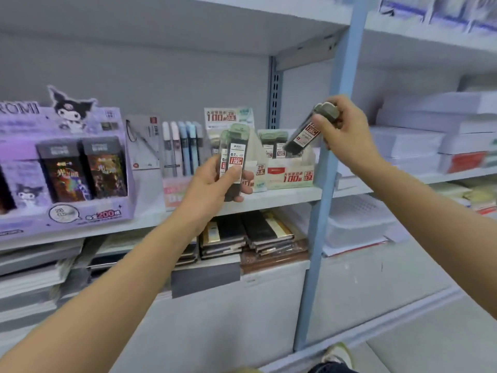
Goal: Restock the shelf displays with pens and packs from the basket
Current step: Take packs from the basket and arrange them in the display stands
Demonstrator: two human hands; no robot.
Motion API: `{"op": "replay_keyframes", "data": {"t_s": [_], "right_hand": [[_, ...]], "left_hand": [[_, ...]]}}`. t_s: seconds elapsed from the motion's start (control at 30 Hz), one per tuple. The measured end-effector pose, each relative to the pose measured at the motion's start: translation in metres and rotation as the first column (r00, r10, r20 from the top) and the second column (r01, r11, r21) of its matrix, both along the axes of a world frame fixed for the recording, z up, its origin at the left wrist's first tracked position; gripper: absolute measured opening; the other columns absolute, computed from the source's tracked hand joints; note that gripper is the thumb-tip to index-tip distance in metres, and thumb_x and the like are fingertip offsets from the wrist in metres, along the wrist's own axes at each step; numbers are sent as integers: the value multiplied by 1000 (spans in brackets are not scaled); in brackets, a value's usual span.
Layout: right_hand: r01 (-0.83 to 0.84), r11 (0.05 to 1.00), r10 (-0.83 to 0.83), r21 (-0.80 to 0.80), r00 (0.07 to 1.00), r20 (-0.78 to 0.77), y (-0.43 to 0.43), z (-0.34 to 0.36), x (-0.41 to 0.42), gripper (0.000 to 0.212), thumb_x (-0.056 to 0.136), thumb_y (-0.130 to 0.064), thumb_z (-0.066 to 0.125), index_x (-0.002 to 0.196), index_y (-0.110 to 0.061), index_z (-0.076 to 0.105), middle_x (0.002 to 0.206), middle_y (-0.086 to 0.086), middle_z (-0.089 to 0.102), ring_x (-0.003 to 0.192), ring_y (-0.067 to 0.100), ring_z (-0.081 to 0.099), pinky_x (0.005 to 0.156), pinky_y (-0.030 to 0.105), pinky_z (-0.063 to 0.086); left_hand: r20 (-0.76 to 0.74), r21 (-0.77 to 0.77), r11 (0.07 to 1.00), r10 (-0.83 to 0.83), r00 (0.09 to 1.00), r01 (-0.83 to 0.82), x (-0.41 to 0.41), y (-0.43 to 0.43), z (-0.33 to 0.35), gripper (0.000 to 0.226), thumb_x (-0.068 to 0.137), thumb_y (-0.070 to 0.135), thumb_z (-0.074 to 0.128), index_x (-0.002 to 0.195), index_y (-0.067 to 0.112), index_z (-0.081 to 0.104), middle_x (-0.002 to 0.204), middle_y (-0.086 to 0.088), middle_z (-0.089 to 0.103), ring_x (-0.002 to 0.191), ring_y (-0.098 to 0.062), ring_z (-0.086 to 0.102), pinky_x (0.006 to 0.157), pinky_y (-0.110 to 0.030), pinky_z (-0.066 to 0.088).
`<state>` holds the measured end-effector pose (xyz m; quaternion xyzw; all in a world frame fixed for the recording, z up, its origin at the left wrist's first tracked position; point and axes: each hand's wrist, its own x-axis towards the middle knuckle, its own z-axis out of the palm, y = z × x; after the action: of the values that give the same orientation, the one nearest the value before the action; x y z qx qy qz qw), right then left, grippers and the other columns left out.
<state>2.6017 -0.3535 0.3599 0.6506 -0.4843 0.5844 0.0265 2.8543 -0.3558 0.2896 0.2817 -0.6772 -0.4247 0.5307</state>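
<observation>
Head view of a stationery shelf (271,199), with positions given relative to the white display box (291,175) standing on it. The left hand (208,184), just left of and in front of the box, grips a small bundle of lead refill packs (236,157) upright; its fingers (247,183) curl round the lower part of the bundle and the thumb presses the front label. The exact number of packs in the bundle cannot be told. The right hand (349,133), above the box's right end, pinches a single refill pack (302,137) by its grey capped end; the pack is tilted, its lower end pointing down and left toward the box opening but apart from it. More packs of the same kind (273,146) stand inside the box. Left of the box stands a row of pens (183,148), and farther left a purple cartoon display carton (67,170). Directly right of the box runs a blue upright post (332,157), with stacked white paper reams (414,142) beyond it. Below the box, on the next shelf down, lie stacked dark notebooks (259,232).
</observation>
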Motion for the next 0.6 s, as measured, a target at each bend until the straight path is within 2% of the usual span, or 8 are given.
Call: {"op": "replay_keyframes", "data": {"t_s": [0.13, 0.17, 0.27, 0.33, 0.43, 0.6], "right_hand": [[168, 985, -156, 38, 964, -217, -20, 6, -2, 13, 95, -19, 57, 106, -12, 55, 91, 2, 62, 75, 20, 61, 56, 17, 44], [204, 977, -184, 53, 949, -258, -25, 6, -2, 14, 96, -18, 55, 108, -12, 55, 93, 2, 62, 79, 21, 60, 57, 20, 45], [266, 960, -223, 89, 917, -330, -37, 6, 1, 14, 97, -15, 52, 110, -10, 54, 105, 11, 63, 84, 31, 63, 68, 41, 54], [290, 949, -231, 120, 904, -359, -45, 7, 3, 15, 98, -15, 51, 112, -10, 54, 111, 14, 58, 90, 35, 63, 76, 45, 54], [342, 930, -265, 137, 879, -395, -57, 4, 5, 17, 98, -14, 51, 115, -11, 54, 114, 14, 53, 97, 34, 58, 81, 38, 50], [372, 909, -269, 188, 868, -418, -68, -3, 10, 19, 100, -16, 46, 118, -11, 52, 116, 14, 53, 100, 31, 55, 77, 33, 42]], "left_hand": [[-34, 11, 1000, 21, 999, -21, -4, -8, 4, 19, 100, 20, 50, 119, 22, 55, 94, -1, 74, 80, -16, 72, 67, -26, 60], [-39, 9, 1000, 23, 999, -22, -3, -10, 4, 17, 100, 20, 50, 116, 24, 55, 94, -1, 75, 80, -16, 72, 67, -26, 60], [-52, 4, 1000, 12, 999, -12, 0, -14, 3, 15, 100, 21, 50, 113, 27, 55, 93, 0, 75, 80, -16, 72, 67, -25, 59], [-50, -1, 1000, -6, 999, 6, 3, -15, 2, 16, 100, 20, 50, 114, 26, 56, 94, -1, 75, 81, -17, 72, 68, -27, 60], [-39, -12, 1000, -15, 999, 14, 6, -15, 0, 17, 100, 20, 50, 115, 26, 56, 95, 0, 75, 82, -18, 72, 70, -28, 60], [-48, -19, 1000, -13, 999, 12, 12, -16, -4, 18, 99, 21, 51, 114, 31, 55, 98, 5, 75, 83, -16, 72, 67, -25, 59]]}}
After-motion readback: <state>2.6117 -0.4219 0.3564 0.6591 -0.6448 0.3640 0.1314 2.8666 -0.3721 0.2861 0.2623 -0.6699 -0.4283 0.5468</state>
